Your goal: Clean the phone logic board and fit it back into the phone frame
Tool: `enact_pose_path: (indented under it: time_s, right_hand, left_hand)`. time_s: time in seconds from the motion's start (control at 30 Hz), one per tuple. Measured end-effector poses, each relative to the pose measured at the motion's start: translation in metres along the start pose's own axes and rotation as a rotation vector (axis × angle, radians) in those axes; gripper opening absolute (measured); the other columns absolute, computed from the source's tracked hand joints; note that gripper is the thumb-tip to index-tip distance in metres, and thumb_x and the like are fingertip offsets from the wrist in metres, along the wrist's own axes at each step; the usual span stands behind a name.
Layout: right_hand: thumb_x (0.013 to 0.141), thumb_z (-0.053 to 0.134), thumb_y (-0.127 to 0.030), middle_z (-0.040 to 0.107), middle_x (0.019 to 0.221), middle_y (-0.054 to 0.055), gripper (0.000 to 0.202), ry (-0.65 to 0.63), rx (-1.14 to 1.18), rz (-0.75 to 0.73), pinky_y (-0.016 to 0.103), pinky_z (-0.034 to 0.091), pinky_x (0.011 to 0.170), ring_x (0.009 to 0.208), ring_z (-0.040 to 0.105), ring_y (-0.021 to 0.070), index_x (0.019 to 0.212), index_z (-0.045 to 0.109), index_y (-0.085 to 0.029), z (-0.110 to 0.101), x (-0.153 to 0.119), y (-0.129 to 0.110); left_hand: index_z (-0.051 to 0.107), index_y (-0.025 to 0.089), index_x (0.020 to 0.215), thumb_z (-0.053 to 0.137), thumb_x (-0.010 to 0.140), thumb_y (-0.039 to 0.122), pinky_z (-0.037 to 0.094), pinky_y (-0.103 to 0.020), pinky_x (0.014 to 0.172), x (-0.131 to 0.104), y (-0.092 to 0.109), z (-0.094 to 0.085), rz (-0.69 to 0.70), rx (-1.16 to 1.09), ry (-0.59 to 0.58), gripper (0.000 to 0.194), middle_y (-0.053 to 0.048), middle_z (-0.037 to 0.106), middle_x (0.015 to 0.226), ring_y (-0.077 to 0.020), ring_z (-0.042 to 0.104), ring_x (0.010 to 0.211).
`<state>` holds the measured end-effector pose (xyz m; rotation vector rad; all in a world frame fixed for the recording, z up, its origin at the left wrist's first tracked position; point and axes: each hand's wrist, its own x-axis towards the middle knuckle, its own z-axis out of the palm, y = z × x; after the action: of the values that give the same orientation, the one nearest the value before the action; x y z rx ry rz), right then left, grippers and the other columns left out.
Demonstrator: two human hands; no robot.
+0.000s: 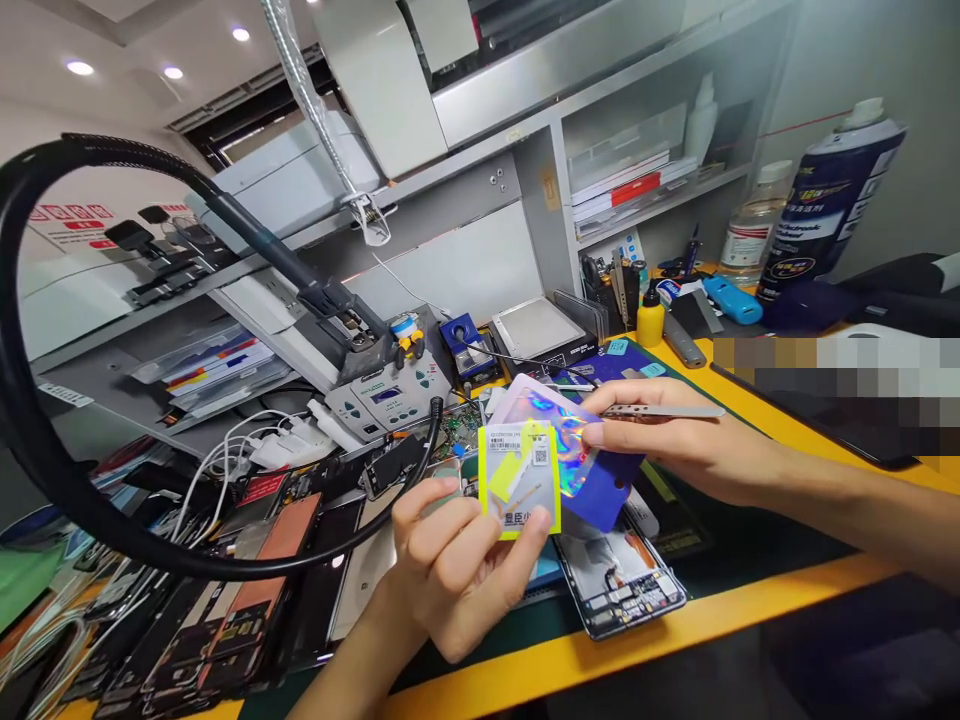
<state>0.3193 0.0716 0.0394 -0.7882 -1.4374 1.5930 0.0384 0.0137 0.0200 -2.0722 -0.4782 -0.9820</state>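
Note:
My left hand pinches a small yellow-edged packet between thumb and fingers. Its label bears a QR code, and a thin flex cable shows on its front. My right hand grips a shiny blue-purple holographic packet just behind it. Metal tweezers lie across the fingers of that same hand, pointing right. A pale pinkish sheet or packet shows behind the two packets; what holds it is hidden. Below the hands lies an opened phone with its circuit board exposed.
Stacked phone parts and white cables cover the left side. A thick black hose loops over them from the rework station. A spray can, a yellow bottle and a dark phone are at right.

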Motion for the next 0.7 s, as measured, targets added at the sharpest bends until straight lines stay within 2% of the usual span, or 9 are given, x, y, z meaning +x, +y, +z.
enact_pose_path:
  time_s: [0.1, 0.27, 0.4, 0.53, 0.6, 0.7]
  right_hand:
    - [0.076, 0.104, -0.054, 0.079, 0.081, 0.003, 0.043, -0.008, -0.024, -0.009, 0.026, 0.050, 0.063, 0.072, 0.065, 0.0157, 0.093, 0.086, -0.019, -0.0015, -0.0012, -0.0004]
    - [0.076, 0.103, -0.058, 0.081, 0.086, 0.006, 0.048, -0.045, -0.065, 0.011, 0.030, 0.047, 0.064, 0.075, 0.066, 0.0194, 0.098, 0.087, -0.018, -0.0017, -0.0026, -0.0016]
    - [0.073, 0.107, -0.049, 0.077, 0.084, 0.003, 0.040, -0.038, -0.065, 0.003, 0.028, 0.043, 0.063, 0.073, 0.059, 0.0161, 0.094, 0.089, -0.020, -0.0012, -0.0025, -0.0028]
    - [0.071, 0.108, -0.043, 0.073, 0.078, -0.001, 0.033, -0.032, -0.023, 0.012, 0.025, 0.040, 0.061, 0.071, 0.055, 0.0131, 0.087, 0.088, -0.022, -0.0001, -0.0028, -0.0019]
    - [0.072, 0.107, -0.045, 0.072, 0.075, -0.002, 0.034, -0.026, 0.003, 0.028, 0.025, 0.039, 0.059, 0.068, 0.055, 0.0123, 0.084, 0.086, -0.021, 0.0005, -0.0023, -0.0006]
    - [0.069, 0.107, -0.050, 0.074, 0.075, 0.000, 0.041, -0.004, 0.042, 0.068, 0.025, 0.041, 0.060, 0.068, 0.058, 0.0133, 0.086, 0.084, -0.020, 0.0014, -0.0005, 0.0010]
  left_hand:
    - [0.085, 0.028, 0.106, 0.095, 0.076, -0.006, 0.056, -0.039, 0.111, 0.0012, 0.0023, 0.0000, 0.003, -0.019, -0.043, 0.046, -0.001, 0.055, 0.107, -0.0161, 0.057, 0.100]
    - [0.083, 0.028, 0.106, 0.094, 0.079, -0.004, 0.056, -0.038, 0.116, 0.0030, 0.0048, 0.0007, 0.001, -0.041, -0.083, 0.044, -0.001, 0.056, 0.109, -0.0150, 0.058, 0.101]
    - [0.083, 0.030, 0.106, 0.096, 0.078, -0.001, 0.057, -0.039, 0.117, 0.0037, 0.0073, 0.0031, 0.019, -0.048, -0.071, 0.043, -0.001, 0.056, 0.110, -0.0148, 0.058, 0.101]
    - [0.082, 0.026, 0.113, 0.086, 0.085, -0.003, 0.055, -0.040, 0.119, 0.0043, 0.0086, 0.0038, 0.021, -0.069, -0.084, 0.041, -0.002, 0.059, 0.111, -0.0153, 0.060, 0.103]
    - [0.079, 0.023, 0.114, 0.080, 0.089, -0.001, 0.056, -0.041, 0.116, 0.0034, 0.0090, 0.0046, -0.001, -0.089, -0.081, 0.034, -0.004, 0.061, 0.112, -0.0172, 0.061, 0.105]
    - [0.072, 0.019, 0.113, 0.073, 0.086, 0.001, 0.058, -0.045, 0.110, 0.0009, 0.0108, 0.0056, -0.103, -0.116, -0.054, 0.032, -0.006, 0.063, 0.115, -0.0214, 0.062, 0.109]
